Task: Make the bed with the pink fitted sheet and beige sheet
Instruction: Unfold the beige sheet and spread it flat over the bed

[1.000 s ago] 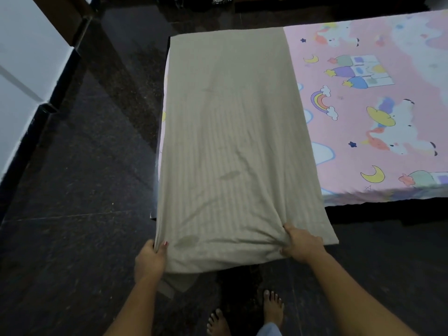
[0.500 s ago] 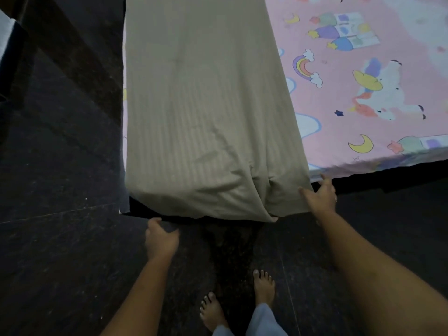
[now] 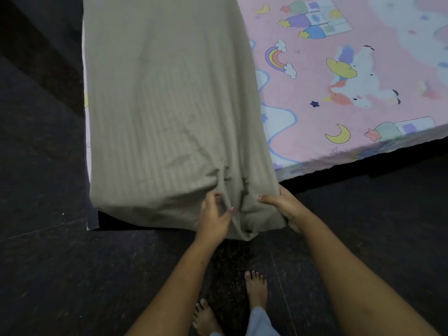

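since half a second ago, both hands have come in from the sides and closed on the hanging end of the cloth; before that the left hung free below the bed edge and the right only touched the cloth's corner. in the single head view, looking down from the foot of the bed, the beige sheet lies folded into a long narrow strip along the left part of the mattress, its near end draped over the edge toward the dark floor. the left hand has its fingers curled together, pinching a gathered fold in the middle of that hanging end. the right hand is clamped on the near right corner, thumb on top and fingers wrapped behind the cloth. the grip bunches the fabric into wrinkles between the two hands, probably so the folded layers can be separated and the strip opened out across the bed. to the right, the pink fitted sheet is already stretched over the mattress, printed with unicorns, rainbows, moons and stars; most of it is uncovered. two bare feet stand on the floor just before the bed. no brand, label or readable writing shows on either sheet.
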